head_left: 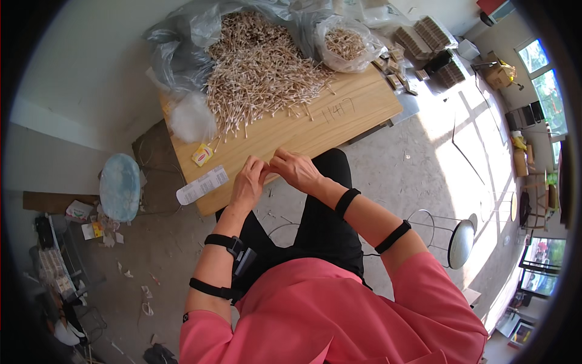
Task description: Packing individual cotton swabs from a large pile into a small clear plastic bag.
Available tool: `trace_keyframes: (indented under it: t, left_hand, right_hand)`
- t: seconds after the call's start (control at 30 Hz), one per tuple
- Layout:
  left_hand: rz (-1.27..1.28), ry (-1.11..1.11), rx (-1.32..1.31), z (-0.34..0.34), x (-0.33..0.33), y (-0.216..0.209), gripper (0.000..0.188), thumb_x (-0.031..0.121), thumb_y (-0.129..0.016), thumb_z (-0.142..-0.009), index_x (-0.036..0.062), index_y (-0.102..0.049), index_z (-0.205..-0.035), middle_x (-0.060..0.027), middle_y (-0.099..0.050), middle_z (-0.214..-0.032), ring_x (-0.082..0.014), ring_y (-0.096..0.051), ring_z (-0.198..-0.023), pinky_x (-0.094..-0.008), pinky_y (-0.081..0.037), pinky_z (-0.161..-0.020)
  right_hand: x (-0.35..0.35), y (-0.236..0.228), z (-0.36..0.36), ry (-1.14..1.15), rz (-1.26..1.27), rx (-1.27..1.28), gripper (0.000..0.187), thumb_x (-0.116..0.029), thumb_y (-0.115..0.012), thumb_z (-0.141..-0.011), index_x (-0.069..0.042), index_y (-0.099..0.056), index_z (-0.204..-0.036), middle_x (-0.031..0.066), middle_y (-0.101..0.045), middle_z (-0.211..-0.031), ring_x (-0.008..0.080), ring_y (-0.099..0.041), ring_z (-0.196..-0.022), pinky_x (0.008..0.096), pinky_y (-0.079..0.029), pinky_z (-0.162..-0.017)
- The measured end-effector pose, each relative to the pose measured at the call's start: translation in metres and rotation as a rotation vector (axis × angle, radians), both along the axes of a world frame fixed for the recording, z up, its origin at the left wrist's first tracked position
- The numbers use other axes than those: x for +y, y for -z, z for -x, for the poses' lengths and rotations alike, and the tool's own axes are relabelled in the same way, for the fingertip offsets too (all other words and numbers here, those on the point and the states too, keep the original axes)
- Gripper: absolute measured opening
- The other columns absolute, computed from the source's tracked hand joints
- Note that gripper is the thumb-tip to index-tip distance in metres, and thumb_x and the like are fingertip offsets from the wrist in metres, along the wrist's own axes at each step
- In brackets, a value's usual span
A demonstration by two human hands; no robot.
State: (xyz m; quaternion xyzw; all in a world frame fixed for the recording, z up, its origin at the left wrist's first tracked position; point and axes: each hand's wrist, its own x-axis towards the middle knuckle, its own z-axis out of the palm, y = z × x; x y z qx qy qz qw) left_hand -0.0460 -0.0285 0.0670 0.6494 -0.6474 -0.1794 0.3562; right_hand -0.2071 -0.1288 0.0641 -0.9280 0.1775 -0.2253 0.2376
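Nearest are the person's pink short-sleeved top (315,309) and black trousers (333,209), the right knee close to the front edge of a pale wooden bench (364,100). Right of the knees, open grey concrete floor (388,176) gives room, with a round, pale-topped stool (463,244) on thin metal legs beyond the right arm. The bare left hand (247,184) and right hand (297,171) meet above the slanting front edge, fingers curled inward and fingertips close together; whether either grip pinches something small or is merely pressed together, I cannot tell. Left of the left hand, a white printed paper strip (203,185) lies near the front left corner, its outer end jutting past the left edge. Beyond it, a small yellow packet (202,155) lies near that same edge. Bare wood runs between the hands and a loose heap of thin cotton swabs (260,85), widening toward the right corner. The swabs cover the back middle, strays fanning forward. Crumpled clear plastic (193,118) sits at the left edge beside them, and a large grey translucent bag (182,57) surrounds the heap's left and back. At the back right, an open clear bag (327,56) holds more swabs; past the right edge are small brown boxes (394,80).
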Motion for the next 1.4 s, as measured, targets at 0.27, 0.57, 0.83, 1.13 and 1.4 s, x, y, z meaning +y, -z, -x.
trace_keyframes:
  t: [0.27, 0.57, 0.83, 1.13, 1.4]
  left_hand:
    - [-0.013, 0.027, 0.009, -0.001, -0.002, 0.0, 0.008, 0.003, -0.061, -0.091, 0.0025, -0.056, -0.098, -0.0153, -0.056, -0.096, -0.0388, -0.059, -0.092, -0.0465, -0.049, -0.076]
    - [0.013, 0.042, 0.028, 0.0, 0.001, 0.006, 0.009, 0.0, -0.061, -0.089, 0.0028, -0.056, -0.097, -0.016, -0.056, -0.095, -0.0402, -0.059, -0.091, -0.0469, -0.049, -0.075]
    - [0.052, 0.045, -0.055, -0.002, 0.002, 0.008, 0.011, -0.001, -0.064, -0.086, 0.0034, -0.056, -0.093, -0.0134, -0.057, -0.094, -0.0376, -0.062, -0.085, -0.0441, -0.051, -0.07]
    - [0.024, 0.018, 0.08, -0.006, 0.007, -0.005, 0.007, -0.001, -0.066, -0.086, 0.0005, -0.061, -0.091, -0.0122, -0.059, -0.086, -0.0305, -0.063, -0.076, -0.0375, -0.05, -0.067]
    - [-0.18, 0.041, 0.436, 0.009, 0.017, -0.1, 0.004, 0.004, -0.066, -0.092, 0.0006, -0.064, -0.092, 0.0021, -0.056, -0.084, -0.0048, -0.053, -0.072, -0.0217, -0.044, -0.066]
  right_hand:
    - [-0.003, 0.013, 0.0, -0.02, -0.123, 0.062, 0.011, -0.004, -0.058, -0.086, -0.002, -0.052, -0.095, 0.0155, -0.052, -0.094, 0.0379, -0.061, -0.078, 0.0446, -0.053, -0.065]
    - [-0.002, 0.016, 0.003, -0.062, -0.151, 0.016, 0.011, -0.002, -0.058, -0.085, -0.001, -0.053, -0.095, 0.0162, -0.053, -0.094, 0.0384, -0.062, -0.077, 0.0447, -0.053, -0.065]
    - [-0.009, 0.015, -0.002, -0.111, -0.161, -0.021, 0.006, -0.002, -0.057, -0.087, 0.0, -0.054, -0.093, 0.0169, -0.053, -0.092, 0.0378, -0.062, -0.08, 0.0442, -0.053, -0.07]
    - [-0.003, 0.005, 0.01, -0.045, -0.341, -0.081, 0.014, -0.011, -0.069, -0.088, -0.001, -0.062, -0.097, 0.0133, -0.057, -0.092, 0.0329, -0.062, -0.08, 0.0386, -0.052, -0.07]
    - [0.021, -0.08, 0.049, 0.234, -0.731, -0.348, 0.012, -0.007, -0.069, -0.091, -0.001, -0.069, -0.102, 0.0031, -0.061, -0.092, 0.0088, -0.061, -0.075, 0.0239, -0.05, -0.065]
